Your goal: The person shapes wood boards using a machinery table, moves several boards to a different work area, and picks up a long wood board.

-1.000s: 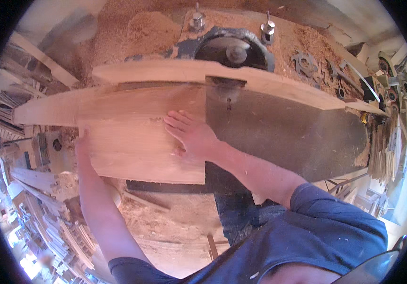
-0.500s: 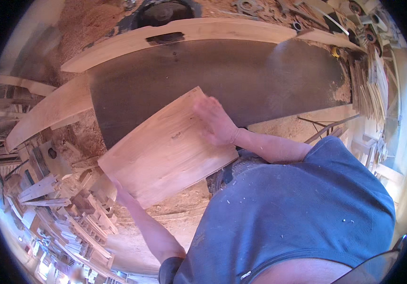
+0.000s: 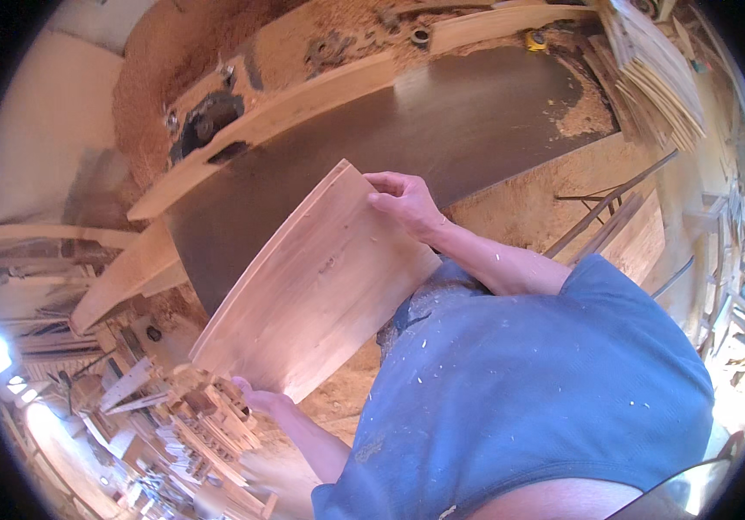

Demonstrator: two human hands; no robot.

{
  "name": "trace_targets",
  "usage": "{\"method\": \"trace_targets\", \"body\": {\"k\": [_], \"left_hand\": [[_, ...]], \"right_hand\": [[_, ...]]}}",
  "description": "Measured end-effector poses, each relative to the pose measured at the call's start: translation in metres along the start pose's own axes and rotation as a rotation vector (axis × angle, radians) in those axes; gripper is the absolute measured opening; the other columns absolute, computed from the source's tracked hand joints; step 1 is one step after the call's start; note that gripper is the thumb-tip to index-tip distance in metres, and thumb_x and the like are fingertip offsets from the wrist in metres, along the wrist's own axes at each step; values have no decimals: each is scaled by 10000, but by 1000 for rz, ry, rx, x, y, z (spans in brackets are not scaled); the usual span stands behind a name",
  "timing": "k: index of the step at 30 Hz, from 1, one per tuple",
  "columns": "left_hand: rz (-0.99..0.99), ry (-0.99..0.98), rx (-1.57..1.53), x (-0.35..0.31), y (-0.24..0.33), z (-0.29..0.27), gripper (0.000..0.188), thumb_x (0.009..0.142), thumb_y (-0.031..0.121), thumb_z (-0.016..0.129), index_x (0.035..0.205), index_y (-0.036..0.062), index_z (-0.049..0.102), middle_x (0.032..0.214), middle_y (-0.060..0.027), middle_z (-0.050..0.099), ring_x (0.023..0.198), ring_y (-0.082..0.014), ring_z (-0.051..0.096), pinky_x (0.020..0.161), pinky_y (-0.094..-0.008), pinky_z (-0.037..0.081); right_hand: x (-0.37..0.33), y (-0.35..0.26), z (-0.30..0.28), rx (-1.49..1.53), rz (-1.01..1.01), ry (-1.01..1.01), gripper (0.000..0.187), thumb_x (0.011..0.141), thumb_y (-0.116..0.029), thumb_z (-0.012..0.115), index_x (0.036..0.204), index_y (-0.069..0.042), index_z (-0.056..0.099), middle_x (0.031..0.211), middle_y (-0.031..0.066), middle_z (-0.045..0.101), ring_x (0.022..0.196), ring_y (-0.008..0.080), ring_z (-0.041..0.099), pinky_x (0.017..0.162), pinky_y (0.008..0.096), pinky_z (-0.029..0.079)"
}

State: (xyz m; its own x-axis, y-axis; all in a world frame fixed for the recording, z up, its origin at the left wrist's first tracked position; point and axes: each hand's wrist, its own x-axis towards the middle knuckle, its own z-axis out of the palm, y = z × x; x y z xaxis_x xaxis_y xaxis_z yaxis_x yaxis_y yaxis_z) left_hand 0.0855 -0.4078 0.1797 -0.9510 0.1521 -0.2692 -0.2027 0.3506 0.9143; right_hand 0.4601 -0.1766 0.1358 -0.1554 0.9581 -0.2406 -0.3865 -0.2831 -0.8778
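Note:
A wide, pale wooden board [image 3: 320,277] is held tilted in front of my body, over the near edge of a dark flat machine table [image 3: 320,156]. My right hand [image 3: 403,201] grips its upper right edge, thumb on the face and fingers behind. At the lower left end, my left hand [image 3: 264,399] holds the board's edge, with part of its fingers hidden underneath. One long edge of the board shows its thickness. Beyond it, a long wooden fence [image 3: 303,97] with a dark notch runs across the table.
Sawdust [image 3: 165,78] is heaped behind the fence, around a dark round machine part [image 3: 208,121]. A yellow tape measure [image 3: 535,40] lies at the table's far right. Thin boards [image 3: 663,95] are stacked at the right. Wood offcuts [image 3: 208,425] crowd the lower left.
The board has been lifted and tilted, showing its long edge. My right hand has gone from lying on its face to gripping its edge. My view has turned.

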Motion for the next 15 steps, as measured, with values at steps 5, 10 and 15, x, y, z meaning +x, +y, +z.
{"method": "trace_targets", "body": {"k": [5, 10, 15], "left_hand": [[48, -227, -214, -72, 49, 39, 656, 955, 419, 627, 1433, -2, 467, 1426, -159, 523, 1291, -299, 514, 1107, -426, 397], [42, -522, -194, -90, 73, 78, 682, 960, 449, 611, 1433, -17, 457, 1431, -175, 517, 1275, -326, 525, 1108, -444, 400], [310, -986, -143, -91, 90, 124, 673, 929, 459, 661, 1297, -92, 542, 1257, -164, 616, 1144, -295, 600, 977, -452, 505]], "right_hand": [[-18, -66, -44, 73, -87, 83, 360, 893, -44, 659, 1245, 29, 643, 1127, 74, 702, 983, 118, 641, 891, 278, 521], [-24, -105, -102, 134, -194, 213, 334, 896, -27, 642, 1225, 27, 662, 1100, 71, 711, 953, 109, 641, 863, 264, 520], [-11, -156, -150, 58, -435, 359, 341, 904, -77, 658, 1227, 36, 659, 1117, 84, 710, 984, 122, 644, 896, 269, 510]]}}
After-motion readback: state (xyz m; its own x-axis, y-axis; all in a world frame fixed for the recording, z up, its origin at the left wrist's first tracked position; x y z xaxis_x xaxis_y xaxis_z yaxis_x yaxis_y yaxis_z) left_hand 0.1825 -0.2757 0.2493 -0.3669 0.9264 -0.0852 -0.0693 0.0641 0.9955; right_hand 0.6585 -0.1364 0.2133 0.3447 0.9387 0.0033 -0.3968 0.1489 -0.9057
